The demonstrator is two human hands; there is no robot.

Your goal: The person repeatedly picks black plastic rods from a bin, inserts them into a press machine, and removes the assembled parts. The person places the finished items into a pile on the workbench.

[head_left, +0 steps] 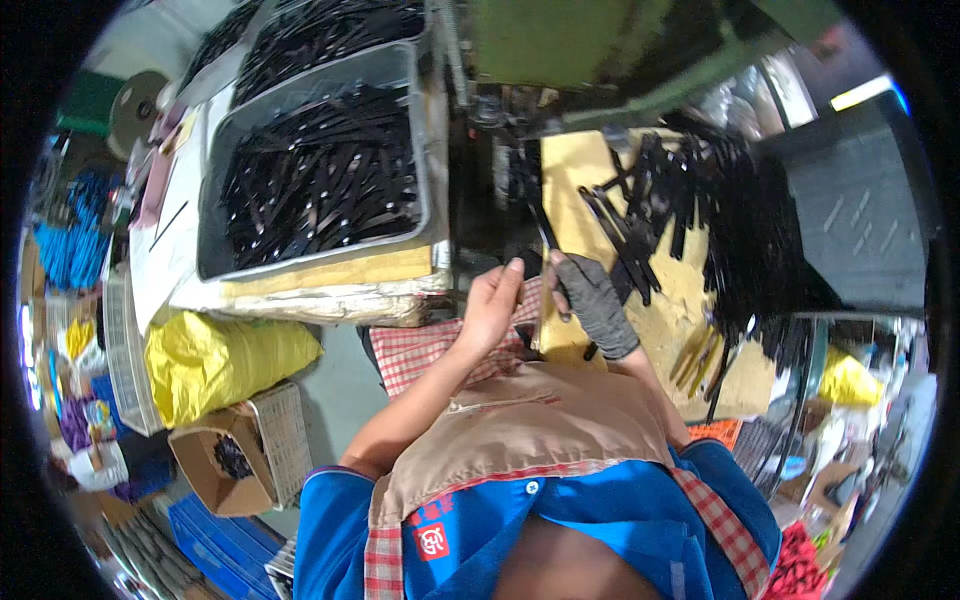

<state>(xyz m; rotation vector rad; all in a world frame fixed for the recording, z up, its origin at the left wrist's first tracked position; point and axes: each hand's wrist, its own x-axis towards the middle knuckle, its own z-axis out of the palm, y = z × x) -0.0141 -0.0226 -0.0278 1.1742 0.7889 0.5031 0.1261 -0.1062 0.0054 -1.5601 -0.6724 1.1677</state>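
Note:
My bare left hand [494,302] is closed in front of my apron, thumb uppermost; whatever its fingers hold, if anything, is hidden. Close to its right, my right hand [597,305] wears a dark grey glove and is closed, with the near end of a thin black strip [544,226] at its thumb and fingers. That strip points away from me, along the left edge of a yellowish board [575,165]. More flat black strips [620,240] lie loose on the board, just beyond and to the right of the gloved hand.
At the left, a grey bin [423,160] full of black strips stands on a table. A green machine [580,50] is ahead. Yellow-handled pliers [697,360] lie at the board's near right. Below the table are a yellow bag [225,362] and a cardboard box [205,468].

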